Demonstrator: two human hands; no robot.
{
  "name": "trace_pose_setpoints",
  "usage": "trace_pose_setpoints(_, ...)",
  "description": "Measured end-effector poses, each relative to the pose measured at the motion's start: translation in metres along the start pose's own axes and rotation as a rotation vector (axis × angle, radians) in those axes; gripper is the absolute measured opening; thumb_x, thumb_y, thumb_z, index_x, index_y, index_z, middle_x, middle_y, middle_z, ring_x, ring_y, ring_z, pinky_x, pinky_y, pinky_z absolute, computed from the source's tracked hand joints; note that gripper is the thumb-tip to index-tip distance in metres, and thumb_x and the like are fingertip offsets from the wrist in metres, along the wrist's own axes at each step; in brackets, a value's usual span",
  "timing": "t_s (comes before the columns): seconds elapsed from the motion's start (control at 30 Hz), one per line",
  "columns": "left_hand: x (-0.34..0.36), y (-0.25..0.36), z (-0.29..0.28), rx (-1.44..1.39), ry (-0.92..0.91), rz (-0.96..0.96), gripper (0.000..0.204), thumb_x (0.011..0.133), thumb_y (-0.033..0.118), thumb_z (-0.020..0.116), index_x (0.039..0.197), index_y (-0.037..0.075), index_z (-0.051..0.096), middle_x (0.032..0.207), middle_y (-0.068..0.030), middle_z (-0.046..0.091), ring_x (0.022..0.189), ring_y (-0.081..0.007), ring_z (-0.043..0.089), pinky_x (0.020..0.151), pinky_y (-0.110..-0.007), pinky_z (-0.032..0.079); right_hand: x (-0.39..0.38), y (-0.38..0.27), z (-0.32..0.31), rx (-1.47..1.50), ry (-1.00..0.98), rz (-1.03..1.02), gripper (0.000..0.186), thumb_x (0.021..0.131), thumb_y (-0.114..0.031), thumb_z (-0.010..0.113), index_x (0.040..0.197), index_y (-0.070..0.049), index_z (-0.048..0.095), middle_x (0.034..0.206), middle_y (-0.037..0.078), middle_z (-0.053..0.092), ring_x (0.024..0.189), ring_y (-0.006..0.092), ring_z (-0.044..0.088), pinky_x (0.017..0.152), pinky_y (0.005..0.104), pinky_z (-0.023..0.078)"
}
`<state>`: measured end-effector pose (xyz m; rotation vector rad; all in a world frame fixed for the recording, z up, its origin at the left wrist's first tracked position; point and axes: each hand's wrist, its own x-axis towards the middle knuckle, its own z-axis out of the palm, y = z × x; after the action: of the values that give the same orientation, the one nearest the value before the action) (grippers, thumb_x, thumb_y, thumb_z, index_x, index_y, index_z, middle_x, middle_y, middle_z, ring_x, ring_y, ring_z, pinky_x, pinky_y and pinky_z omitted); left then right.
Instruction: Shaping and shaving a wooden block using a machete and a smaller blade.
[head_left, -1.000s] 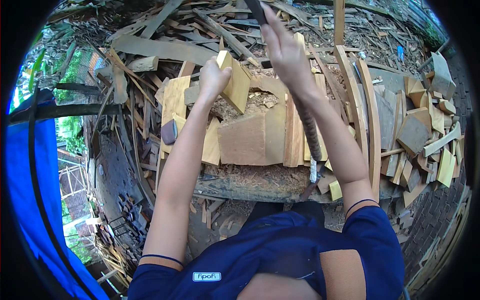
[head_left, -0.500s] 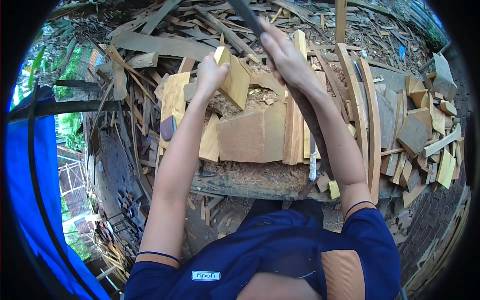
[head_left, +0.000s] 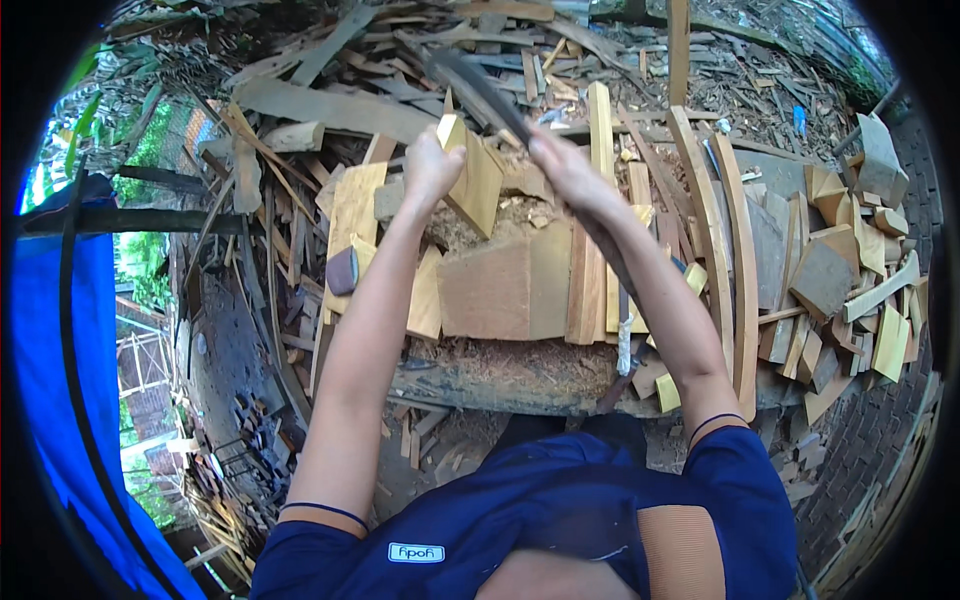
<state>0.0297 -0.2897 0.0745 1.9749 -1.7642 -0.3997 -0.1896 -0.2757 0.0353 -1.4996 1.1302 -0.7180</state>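
My left hand (head_left: pixel 432 168) is closed on the upper left edge of a yellowish wooden block (head_left: pixel 476 192), which stands tilted over chips and sawdust on the work surface. My right hand (head_left: pixel 578 175) grips a long dark machete (head_left: pixel 482 92). Its blade points up and left, blurred, above and beyond the block; the rear of its handle runs back under my right forearm. Nearer to me, beside the block's foot, lies a broad wooden piece (head_left: pixel 487 287). A dark-sided block (head_left: pixel 342 272) rests by my left forearm.
Cut wood pieces (head_left: pixel 822 272) are heaped on the right, beside two long curved boards (head_left: pixel 742 270). Scrap strips (head_left: pixel 330 105) cover the ground beyond. A thick timber (head_left: pixel 520 388) forms the near edge. A white-wrapped handle (head_left: pixel 625 348) hangs there. Blue sheeting (head_left: pixel 70 400) hangs at left.
My right hand has come down with the machete, whose blade has swung lower and leftward toward the block. My left hand keeps its hold on the block. The whole view has shifted slightly.
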Motion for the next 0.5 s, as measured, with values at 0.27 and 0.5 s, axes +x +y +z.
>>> trace_pose_setpoints(0.27,-0.002,0.013,0.004,0.039,-0.034,-0.045,0.036,0.075,0.019,0.068,0.102,-0.004,0.061,0.096,-0.0264,0.068,0.093,-0.0407,0.066,0.083,-0.044,0.052,-0.009,0.029,0.018,-0.443,0.227,-0.202,0.045,0.101,-0.035,0.038,0.144,-0.024,0.037,0.097,0.027,0.066,0.069,0.0433,0.065,0.057,0.0511,0.052)
trace_pose_setpoints(0.5,-0.001,0.013,0.002,0.025,-0.028,-0.027,0.034,0.076,0.019,0.068,0.101,-0.003,0.061,0.094,-0.0272,0.068,0.092,-0.0407,0.066,0.082,-0.045,0.052,0.004,0.029,0.006,0.030,-0.206,0.373,0.045,0.101,-0.030,0.035,0.144,-0.019,0.040,0.098,0.020,0.069,0.093,0.0339,0.067,0.089,0.0462,0.051)
